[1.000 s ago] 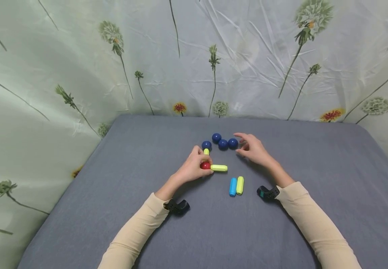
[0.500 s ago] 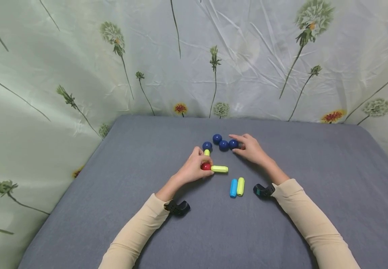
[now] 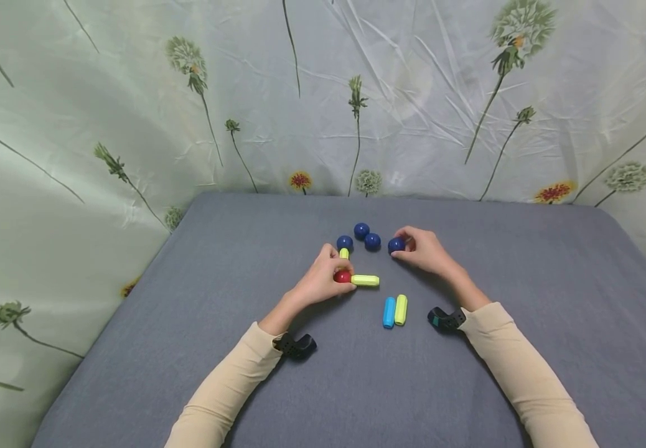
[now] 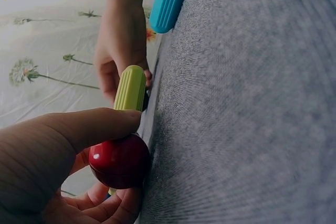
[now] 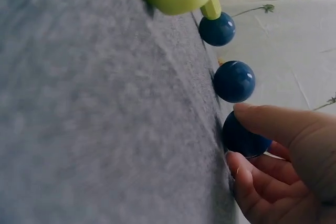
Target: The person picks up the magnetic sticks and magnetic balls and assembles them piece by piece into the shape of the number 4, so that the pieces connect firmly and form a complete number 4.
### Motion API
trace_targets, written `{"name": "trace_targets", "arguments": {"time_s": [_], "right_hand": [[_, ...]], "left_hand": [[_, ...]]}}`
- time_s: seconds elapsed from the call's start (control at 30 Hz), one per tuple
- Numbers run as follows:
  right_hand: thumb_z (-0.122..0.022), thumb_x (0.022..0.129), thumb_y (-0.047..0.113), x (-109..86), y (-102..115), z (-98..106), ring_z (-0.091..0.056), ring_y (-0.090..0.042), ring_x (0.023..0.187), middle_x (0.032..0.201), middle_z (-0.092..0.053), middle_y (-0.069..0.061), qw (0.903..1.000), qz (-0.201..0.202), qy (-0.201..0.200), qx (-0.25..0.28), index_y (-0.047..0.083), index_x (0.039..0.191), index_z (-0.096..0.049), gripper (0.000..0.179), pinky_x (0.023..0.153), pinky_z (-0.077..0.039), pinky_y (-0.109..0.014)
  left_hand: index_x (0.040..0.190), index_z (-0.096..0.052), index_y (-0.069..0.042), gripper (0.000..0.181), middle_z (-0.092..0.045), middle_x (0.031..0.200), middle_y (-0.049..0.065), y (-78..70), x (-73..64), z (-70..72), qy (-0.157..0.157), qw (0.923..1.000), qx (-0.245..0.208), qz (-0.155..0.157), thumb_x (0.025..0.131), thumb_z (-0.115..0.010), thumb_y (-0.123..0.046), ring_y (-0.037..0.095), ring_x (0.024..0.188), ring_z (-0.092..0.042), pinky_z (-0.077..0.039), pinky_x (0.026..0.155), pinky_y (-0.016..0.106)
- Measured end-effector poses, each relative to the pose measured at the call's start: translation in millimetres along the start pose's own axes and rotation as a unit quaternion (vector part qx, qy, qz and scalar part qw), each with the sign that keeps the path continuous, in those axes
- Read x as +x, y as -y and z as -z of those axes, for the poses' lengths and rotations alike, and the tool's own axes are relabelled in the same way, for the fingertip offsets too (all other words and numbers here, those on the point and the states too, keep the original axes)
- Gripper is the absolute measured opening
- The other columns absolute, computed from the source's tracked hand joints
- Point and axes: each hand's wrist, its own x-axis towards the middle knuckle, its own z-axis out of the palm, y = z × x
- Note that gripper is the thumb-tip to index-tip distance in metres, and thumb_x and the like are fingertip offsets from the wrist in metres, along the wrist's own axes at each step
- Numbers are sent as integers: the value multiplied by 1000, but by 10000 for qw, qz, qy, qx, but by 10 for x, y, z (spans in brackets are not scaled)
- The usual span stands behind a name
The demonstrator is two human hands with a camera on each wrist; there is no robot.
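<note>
My left hand [image 3: 324, 275] grips a red ball [image 4: 119, 162] between thumb and fingers. A yellow-green ribbed rod [image 3: 365, 280] points right from the red ball. Another yellow-green rod [image 3: 344, 254] runs away from it toward a blue ball [image 3: 345, 243]; the fingers partly cover that rod. My right hand [image 3: 425, 251] pinches a dark blue ball [image 3: 396, 245] at the table surface, thumb on one side and fingers on the other, also seen as the blue ball [image 5: 244, 136] in the right wrist view.
Two more blue balls, one at the back [image 3: 361, 231] and one nearer [image 3: 372, 242], lie between the hands. A light blue rod [image 3: 389, 312] and a yellow-green rod [image 3: 401, 310] lie side by side in front. Behind the grey table [image 3: 390, 392] hangs a flowered curtain [image 3: 323, 93].
My right hand has closed around the rightmost blue ball and drawn it slightly right and nearer, away from the other balls. The left hand has kept its place on the red ball.
</note>
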Motion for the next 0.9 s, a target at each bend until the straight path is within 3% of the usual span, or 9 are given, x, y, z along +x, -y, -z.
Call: {"name": "trace_targets", "arguments": {"time_s": [0.2, 0.4, 0.63, 0.9], "right_hand": [[-73, 79, 14, -74, -28, 57, -46, -14, 66, 78, -54, -10, 9998, -149, 77, 137, -3, 105, -61, 34, 59, -37, -24], [-74, 79, 13, -105, -46, 95, -47, -13, 65, 77, -57, -10, 9995, -13, 235, 200, -2, 107, -62, 34, 57, -38, -22], [-69, 84, 14, -155, -51, 124, -49, -10, 67, 90, -64, -11, 9976, 480, 504, 38, 7, 121, -62, 39, 61, -40, -24], [-67, 85, 14, -229, -43, 118, -55, -7, 75, 94, -66, -9, 9953, 361, 798, 409, 8, 114, -61, 30, 66, -44, -21]], "left_hand": [[89, -67, -12, 19, -37, 98, 7, 5, 12, 3, -19, 10000, 12, -51, 76, -77, -21, 17, 88, -41, -40, 66, 20], [89, -67, -13, 19, -36, 98, 7, 20, 5, 6, -43, 10000, 22, -58, 76, -77, -22, 17, 88, -41, -39, 66, 20], [89, -67, -12, 19, -36, 97, 7, 23, 0, 11, -69, 9999, 8, -84, 76, -77, -22, 17, 88, -40, -38, 65, 20], [88, -67, -12, 18, -37, 96, 7, 26, 2, 7, -113, 9998, 20, -156, 76, -77, -21, 17, 87, -39, -37, 63, 19]]}}
